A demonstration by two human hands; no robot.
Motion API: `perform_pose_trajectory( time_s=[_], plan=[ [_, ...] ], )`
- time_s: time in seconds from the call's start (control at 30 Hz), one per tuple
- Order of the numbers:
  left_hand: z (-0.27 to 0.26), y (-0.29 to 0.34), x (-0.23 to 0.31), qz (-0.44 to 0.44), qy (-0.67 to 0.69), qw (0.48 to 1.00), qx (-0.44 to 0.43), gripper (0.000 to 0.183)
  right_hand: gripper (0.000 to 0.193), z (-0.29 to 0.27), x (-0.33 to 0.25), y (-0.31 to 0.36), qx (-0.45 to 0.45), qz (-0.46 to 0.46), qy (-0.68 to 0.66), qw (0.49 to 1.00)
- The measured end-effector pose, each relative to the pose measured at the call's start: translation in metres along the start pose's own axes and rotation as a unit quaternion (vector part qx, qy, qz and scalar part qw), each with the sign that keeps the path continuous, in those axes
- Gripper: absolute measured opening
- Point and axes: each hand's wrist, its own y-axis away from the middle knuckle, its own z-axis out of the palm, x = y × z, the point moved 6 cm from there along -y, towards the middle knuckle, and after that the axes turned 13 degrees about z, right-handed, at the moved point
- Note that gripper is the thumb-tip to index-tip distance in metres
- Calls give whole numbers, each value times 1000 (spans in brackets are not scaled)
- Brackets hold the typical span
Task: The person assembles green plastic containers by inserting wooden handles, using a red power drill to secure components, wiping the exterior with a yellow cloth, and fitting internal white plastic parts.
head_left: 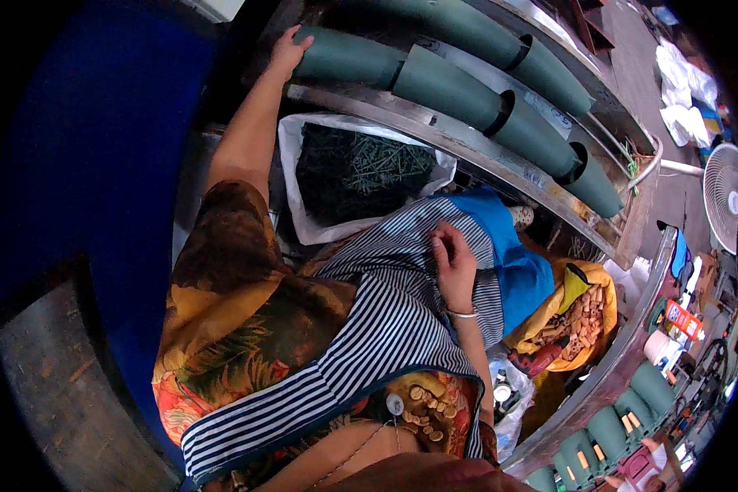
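My left hand (289,54) is stretched out to the far left, its fingers closed on the rim of a dark green tapered tube (348,59). That tube lies at the left end of a row of similar tubes (451,92), nested end to end on a metal-edged rack. My right hand (453,266) hovers over my lap above a striped apron (402,303), fingers loosely curled, with nothing visible in them. Just below the rack, an open white sack (291,176) holds many thin dark green strips (385,164).
A second row of green tubes (476,33) lies behind the first. On the right are a yellow bag (607,328) of small wooden pieces, a red tool (537,359) and a fan (726,197). Green pieces with wooden handles (607,430) line a bench near another person (644,467).
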Motion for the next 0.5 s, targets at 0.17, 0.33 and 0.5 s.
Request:
perform_pose_trajectory(
  time_s=[0.17, 0.33, 0.5],
  plan=[
    [-17, -44, -18, 87, -52, 994, -41, 66, 28, -3, -20, -1, 12, -65, 34, 997],
    [58, -46, 81, 163, -102, 971, -142, 66, 40, -82, -23, 19, 140, -67, 36, 987],
    [-7, -49, -28, 74, -56, 991, -101, 60, 44, -145, 1, 74, 179, -95, 136, 970]
  ],
)
